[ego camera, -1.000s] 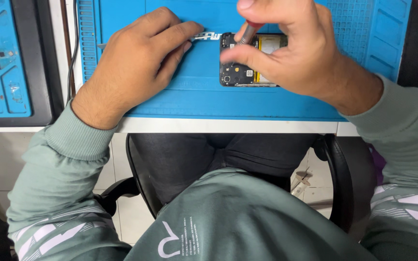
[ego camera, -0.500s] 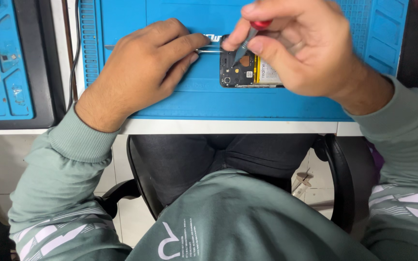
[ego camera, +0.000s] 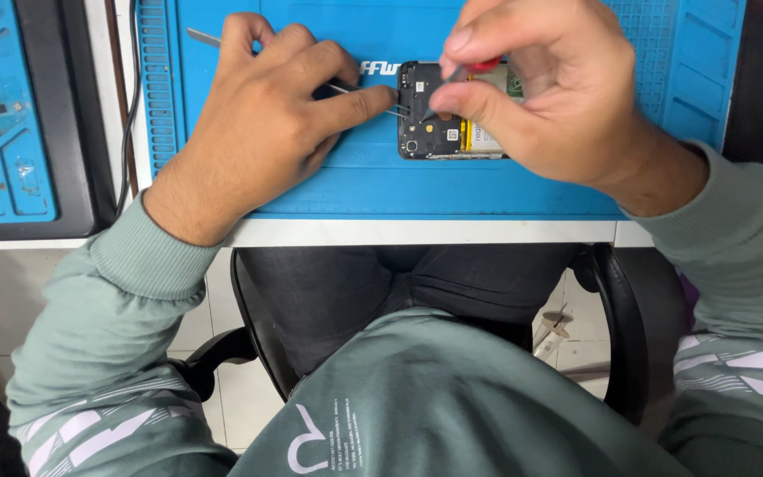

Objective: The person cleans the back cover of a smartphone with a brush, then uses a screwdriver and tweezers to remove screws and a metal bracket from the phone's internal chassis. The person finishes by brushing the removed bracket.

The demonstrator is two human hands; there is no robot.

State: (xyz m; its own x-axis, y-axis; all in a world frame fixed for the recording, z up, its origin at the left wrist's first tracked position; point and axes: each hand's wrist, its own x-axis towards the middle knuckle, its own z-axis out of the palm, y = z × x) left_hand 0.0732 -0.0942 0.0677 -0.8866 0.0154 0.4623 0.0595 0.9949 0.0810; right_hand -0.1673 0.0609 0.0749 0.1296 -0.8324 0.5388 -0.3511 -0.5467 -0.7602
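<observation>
My left hand [ego camera: 267, 124] pinches metal tweezers [ego camera: 359, 91] against the opened phone [ego camera: 439, 119], while my right hand [ego camera: 558, 97] pinches a red-handled screwdriver [ego camera: 479, 67] above it.

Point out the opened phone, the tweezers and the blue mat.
opened phone [ego camera: 430, 134], head view, on its dark inner board.
tweezers [ego camera: 359, 91], head view, on the metal shaft beside the left hand's fingers.
blue mat [ego camera: 417, 190], head view, on its bare near edge.

My right hand [ego camera: 558, 97] covers the right part of the opened phone [ego camera: 439, 124]. The screwdriver [ego camera: 474, 69] shows only a red sliver. The picture's top edge crops the blue mat [ego camera: 381, 190].
</observation>
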